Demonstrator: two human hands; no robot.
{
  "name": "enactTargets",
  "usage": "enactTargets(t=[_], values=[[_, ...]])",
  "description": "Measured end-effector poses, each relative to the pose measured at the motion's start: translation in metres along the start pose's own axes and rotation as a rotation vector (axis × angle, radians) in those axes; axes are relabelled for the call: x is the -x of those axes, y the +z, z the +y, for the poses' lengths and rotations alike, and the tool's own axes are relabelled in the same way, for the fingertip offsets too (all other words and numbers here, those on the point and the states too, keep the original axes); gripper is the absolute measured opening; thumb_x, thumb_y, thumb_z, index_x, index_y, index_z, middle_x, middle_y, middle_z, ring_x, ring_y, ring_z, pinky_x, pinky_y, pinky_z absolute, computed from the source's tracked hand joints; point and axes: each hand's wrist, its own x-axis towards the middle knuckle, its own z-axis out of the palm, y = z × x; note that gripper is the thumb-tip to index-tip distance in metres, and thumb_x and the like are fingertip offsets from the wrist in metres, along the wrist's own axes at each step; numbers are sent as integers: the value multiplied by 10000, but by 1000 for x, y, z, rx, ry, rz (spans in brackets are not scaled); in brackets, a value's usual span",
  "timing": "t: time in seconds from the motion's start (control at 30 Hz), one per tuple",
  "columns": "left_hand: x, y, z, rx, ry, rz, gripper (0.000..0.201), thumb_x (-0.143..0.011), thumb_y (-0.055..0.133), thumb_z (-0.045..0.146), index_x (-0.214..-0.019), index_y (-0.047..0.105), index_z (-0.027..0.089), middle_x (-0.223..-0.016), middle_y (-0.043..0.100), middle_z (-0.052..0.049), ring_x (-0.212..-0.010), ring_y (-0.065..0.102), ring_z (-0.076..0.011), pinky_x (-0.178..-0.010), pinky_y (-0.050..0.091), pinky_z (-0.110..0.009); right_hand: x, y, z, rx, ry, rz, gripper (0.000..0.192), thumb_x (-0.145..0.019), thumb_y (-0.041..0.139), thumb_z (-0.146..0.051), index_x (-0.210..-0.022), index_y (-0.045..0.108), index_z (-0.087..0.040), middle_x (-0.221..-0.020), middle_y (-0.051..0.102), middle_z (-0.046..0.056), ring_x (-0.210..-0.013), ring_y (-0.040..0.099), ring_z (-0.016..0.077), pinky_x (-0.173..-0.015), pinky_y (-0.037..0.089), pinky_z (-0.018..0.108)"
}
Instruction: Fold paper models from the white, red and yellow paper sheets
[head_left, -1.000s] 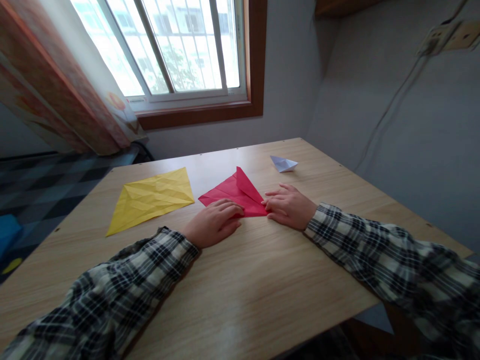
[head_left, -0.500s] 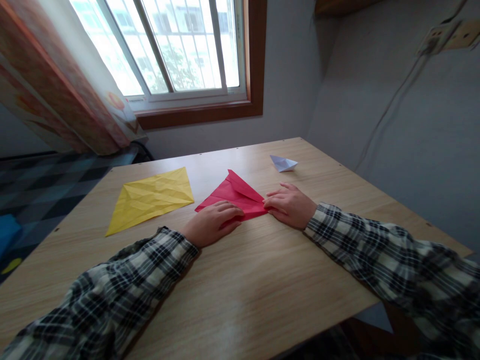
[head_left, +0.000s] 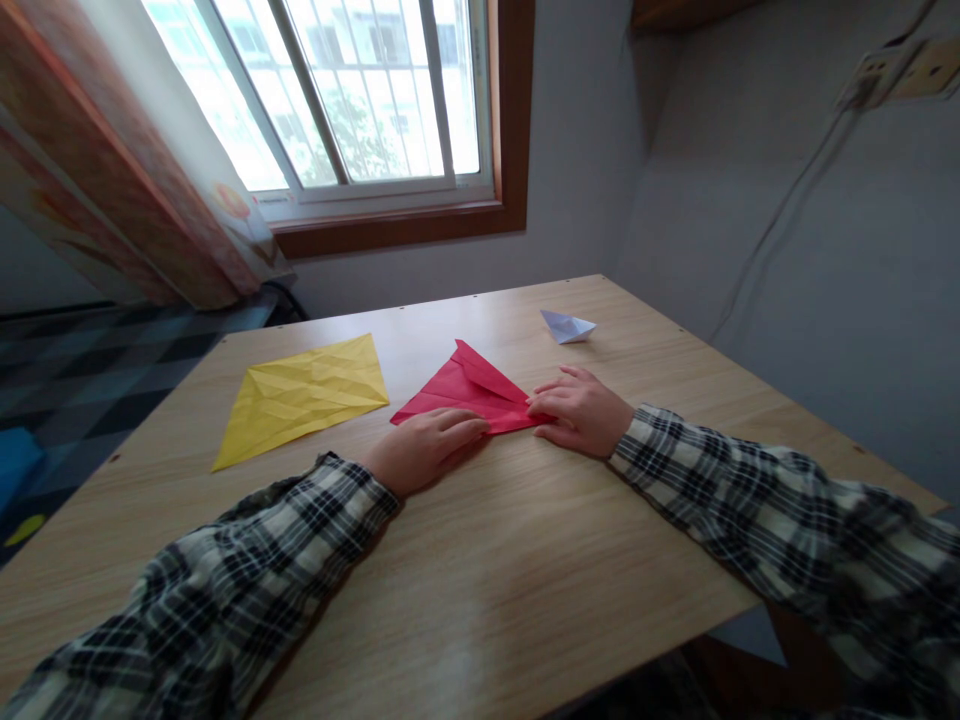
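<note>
A folded sheet of red paper (head_left: 469, 385) lies on the table, roughly a triangle with its tip pointing away from me and creases across it. My left hand (head_left: 429, 445) rests on its near edge, fingers stretched out and lying flat, the thumb mostly hidden. At the paper's right corner is my right hand (head_left: 581, 410), with the fingertips over the corner and the thumb at the near edge. The corner itself is partly covered by those fingers.
On the wooden table (head_left: 465, 580), a creased yellow paper sheet (head_left: 311, 390) lies to the left. A small white paper boat (head_left: 568, 327) stands beyond my right hand. Below the table's near right edge a pale paper piece (head_left: 750, 635) shows. A window (head_left: 360, 100) is behind.
My left fingers have flattened along the near edge of the red paper, and the thumb has drawn in. My right thumb has shifted slightly down from the corner.
</note>
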Motion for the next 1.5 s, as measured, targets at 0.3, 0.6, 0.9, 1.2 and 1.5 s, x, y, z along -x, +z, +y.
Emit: enactTargets(t=[0.3, 0.6, 0.9, 1.2, 1.5], values=[[-2, -4, 2, -104, 59, -21, 292, -1016, 408, 304, -1102, 659, 184, -989, 734, -71, -863, 692, -163, -780, 573, -296, 0, 4, 2, 21, -50, 22, 189, -935, 519, -251, -979, 702, -245, -1074, 754, 45, -1098, 646, 224, -1102, 253, 509], [-3, -5, 1, -120, 43, -16, 266, -984, 486, 316, -1144, 648, 178, -1069, 717, -80, -976, 666, -207, -842, 563, -353, 0, 2, 2, 31, -30, -6, 211, -953, 477, -246, -985, 682, -213, -1097, 743, 78, -1074, 653, 227, -1099, 274, 512], [-3, -3, -3, 41, 20, -52, 276, -987, 479, 291, -1174, 665, 212, -1124, 714, -61, -1050, 641, -191, -923, 539, -351, -1, 2, 3, 16, -18, 3, 213, -962, 468, -249, -1001, 671, -202, -1097, 742, 83, -1041, 665, 224, -1086, 290, 514], [-3, -3, -2, -1, -16, -8, 254, -983, 488, 307, -1063, 703, 198, -962, 736, -51, -870, 674, -168, -783, 541, -300, 0, 2, 2, -46, 2, 11, 162, -925, 513, -249, -962, 666, -209, -1070, 745, 73, -1021, 671, 227, -1071, 295, 524], [-2, -4, 0, -87, -134, 60, 258, -978, 496, 341, -964, 703, 186, -834, 726, -40, -744, 660, -158, -672, 507, -275, -2, 2, 1, -50, 23, 76, 148, -906, 559, -262, -881, 688, -192, -1035, 742, 83, -1093, 635, 263, -1000, 370, 466]])
